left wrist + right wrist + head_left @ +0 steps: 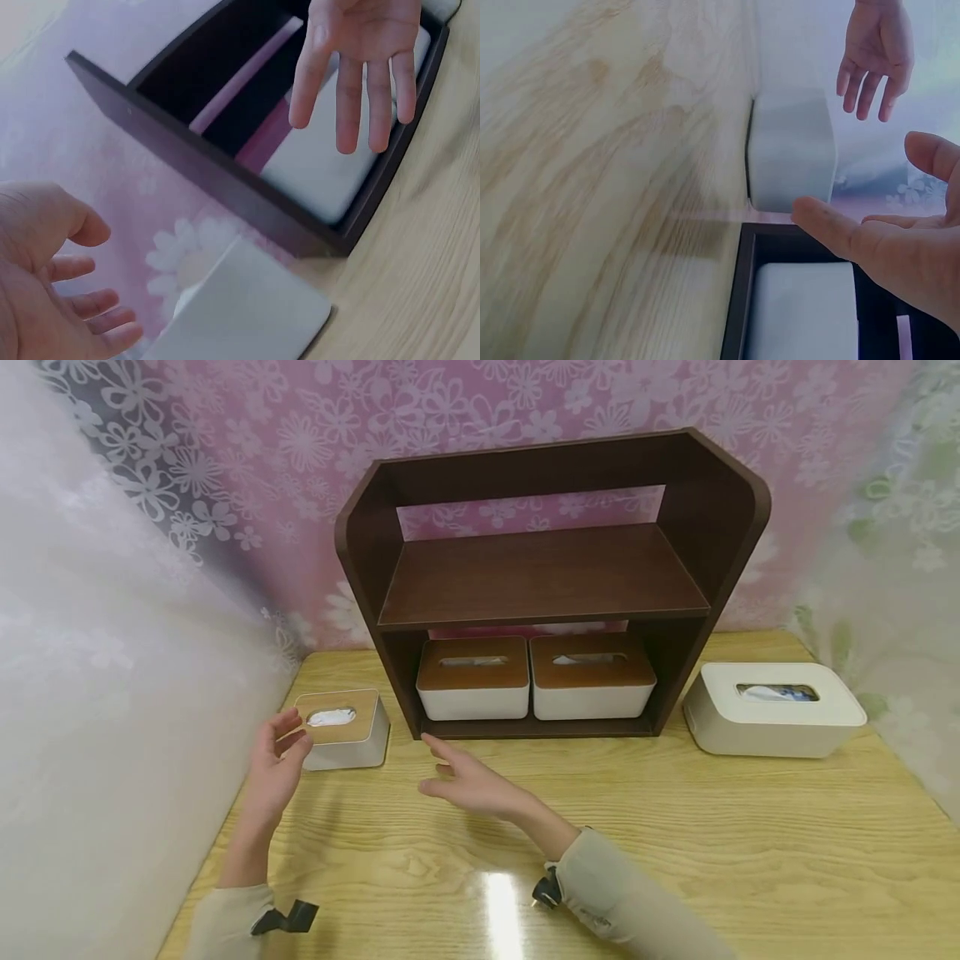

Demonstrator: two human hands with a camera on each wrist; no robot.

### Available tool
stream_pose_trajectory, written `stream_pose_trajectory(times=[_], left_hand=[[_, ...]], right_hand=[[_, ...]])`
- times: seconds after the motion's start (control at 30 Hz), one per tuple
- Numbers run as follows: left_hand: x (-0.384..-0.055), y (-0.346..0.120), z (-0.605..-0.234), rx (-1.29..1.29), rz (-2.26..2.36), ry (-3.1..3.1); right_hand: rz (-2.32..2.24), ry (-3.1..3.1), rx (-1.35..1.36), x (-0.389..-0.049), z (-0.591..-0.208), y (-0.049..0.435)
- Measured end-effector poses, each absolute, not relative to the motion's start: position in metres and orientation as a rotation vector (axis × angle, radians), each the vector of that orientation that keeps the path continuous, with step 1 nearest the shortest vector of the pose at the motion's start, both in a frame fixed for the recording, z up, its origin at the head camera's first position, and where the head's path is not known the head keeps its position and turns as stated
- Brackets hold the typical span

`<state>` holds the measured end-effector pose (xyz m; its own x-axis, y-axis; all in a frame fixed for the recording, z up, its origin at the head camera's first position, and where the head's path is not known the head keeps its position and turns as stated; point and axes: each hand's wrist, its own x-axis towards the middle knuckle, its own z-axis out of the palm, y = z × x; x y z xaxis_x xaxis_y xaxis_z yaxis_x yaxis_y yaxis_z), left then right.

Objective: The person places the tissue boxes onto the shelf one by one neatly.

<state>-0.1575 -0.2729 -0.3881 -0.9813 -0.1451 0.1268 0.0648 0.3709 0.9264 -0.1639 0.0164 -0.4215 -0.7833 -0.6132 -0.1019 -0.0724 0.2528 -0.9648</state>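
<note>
A small tissue box [363,718] with a wood-coloured lid and white sides stands left of the dark brown shelf; white tissue shows in its slot. My left hand [276,770] is raised by its left front corner, fingers loosely bent and apart, overlapping it in the head view. My right hand [474,783] hovers in front of the shelf's lower left corner, fingers extended toward the small box. Neither hand holds anything. In the left wrist view the small box [251,307] lies beyond my left hand [52,277]; in the right wrist view my right hand [900,247] overlaps the shelf.
The dark brown shelf [543,577] stands at the back of the wooden table [420,877]. On its lower level sit two brown-lidded tissue boxes, a left one [474,703] and a right one [592,702]. An all-white tissue box [772,735] stands to the right. A pale wall borders the left.
</note>
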Motion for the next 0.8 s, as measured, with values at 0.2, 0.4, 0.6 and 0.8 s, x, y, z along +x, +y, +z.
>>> stream_pose_trajectory(times=[0.2,0.4,0.6,0.8], left_hand=[[-0.166,-0.284,-0.394,0.298,-1.65,-2.366],[-0.174,-0.297,-0.401,0.441,-1.661,-2.345],[-0.182,-0.309,-0.408,0.467,-1.701,-2.363],[-0.183,-0.319,-0.415,0.395,-1.822,-2.474]], right_hand=[[-1.571,2.047,-0.613,-0.172,-0.422,0.0],[-1.585,2.04,-0.617,-0.181,-0.426,-0.019],[-1.587,2.03,-0.62,-0.189,-0.428,-0.034],[-1.616,2.01,-0.603,-0.195,-0.431,-0.044]])
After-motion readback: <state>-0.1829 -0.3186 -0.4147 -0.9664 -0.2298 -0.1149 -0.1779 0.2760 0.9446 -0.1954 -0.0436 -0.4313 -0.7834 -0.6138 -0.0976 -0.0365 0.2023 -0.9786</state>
